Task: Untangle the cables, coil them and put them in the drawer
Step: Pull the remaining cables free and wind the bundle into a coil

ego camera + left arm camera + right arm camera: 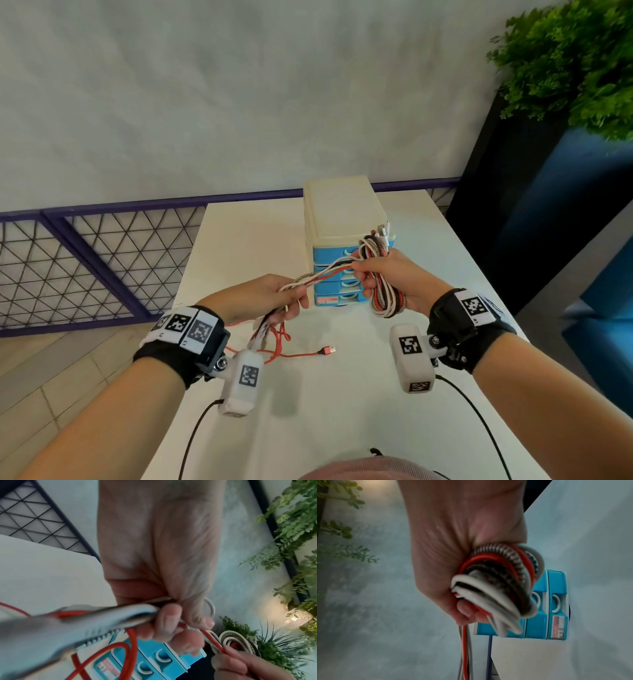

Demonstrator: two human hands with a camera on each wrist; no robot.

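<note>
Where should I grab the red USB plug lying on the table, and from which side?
Take the red USB plug by its red housing, from above with thumb and finger on its long sides. It lies flat on the table, metal tip pointing right, cord trailing left.

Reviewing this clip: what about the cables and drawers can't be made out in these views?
- Cable count: in the right hand, the coiled bundle overlaps itself in head and right wrist views.
- Strands near the left hand: blurred, too close in the left wrist view.
- Drawer unit: cables and hands cover its blue fronts, so whether any is open is unclear.
- Red plug: too small.
</note>
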